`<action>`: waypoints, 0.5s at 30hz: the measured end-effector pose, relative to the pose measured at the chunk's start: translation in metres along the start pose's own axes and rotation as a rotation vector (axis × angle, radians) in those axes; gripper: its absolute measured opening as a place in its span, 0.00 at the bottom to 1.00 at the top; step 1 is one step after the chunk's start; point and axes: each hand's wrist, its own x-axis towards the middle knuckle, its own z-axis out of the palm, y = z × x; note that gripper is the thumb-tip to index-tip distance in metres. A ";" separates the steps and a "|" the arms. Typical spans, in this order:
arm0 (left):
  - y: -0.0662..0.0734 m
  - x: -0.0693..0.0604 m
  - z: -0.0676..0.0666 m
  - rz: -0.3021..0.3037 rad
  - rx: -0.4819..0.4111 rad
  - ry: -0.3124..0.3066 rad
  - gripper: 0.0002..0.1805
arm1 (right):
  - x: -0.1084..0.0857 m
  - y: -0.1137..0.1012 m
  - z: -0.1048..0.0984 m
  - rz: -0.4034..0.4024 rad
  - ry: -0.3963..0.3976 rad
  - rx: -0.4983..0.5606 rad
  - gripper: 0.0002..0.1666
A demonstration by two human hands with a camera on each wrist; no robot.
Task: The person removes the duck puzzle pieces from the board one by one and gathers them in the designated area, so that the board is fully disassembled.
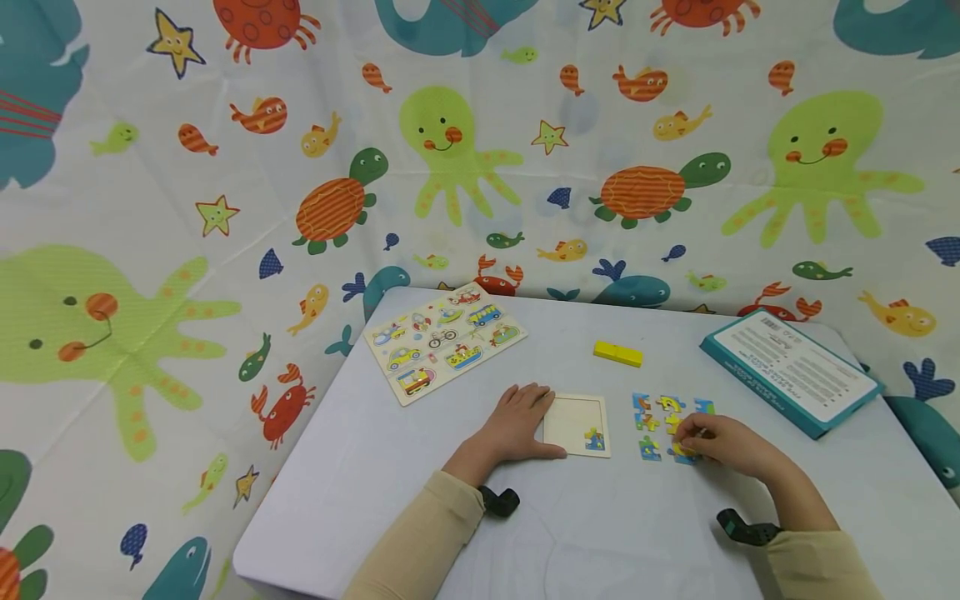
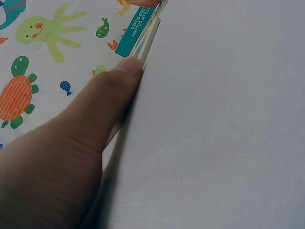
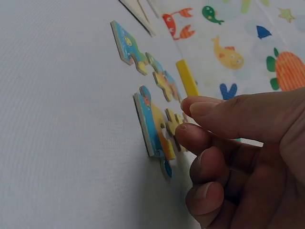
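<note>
My left hand rests on the left side of a square wooden puzzle tray. Its thumb lies straight along the tray's near edge, as the left wrist view shows up close. One puzzle piece sits in the tray's lower right corner. To the right, my right hand hovers over loose jigsaw pieces, its fingers loosely bent. In the right wrist view, a blue and yellow piece lies near the fingertips, and I see nothing between thumb and fingers. The hand hides part of the pieces in the head view.
A yellow block lies behind the loose pieces. At the back right is a teal and white box. A wooden board with vehicle pictures lies at the back left. A sea-animal cloth hangs behind the white table.
</note>
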 end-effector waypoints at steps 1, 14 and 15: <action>0.000 0.000 0.000 0.000 -0.002 0.001 0.59 | 0.000 -0.001 0.000 0.001 0.003 -0.005 0.10; 0.000 0.000 0.000 0.003 0.011 0.003 0.60 | 0.019 -0.030 0.002 -0.045 0.025 -0.009 0.12; 0.000 0.000 0.000 0.002 0.012 0.003 0.60 | 0.021 -0.033 0.003 -0.049 0.024 0.001 0.12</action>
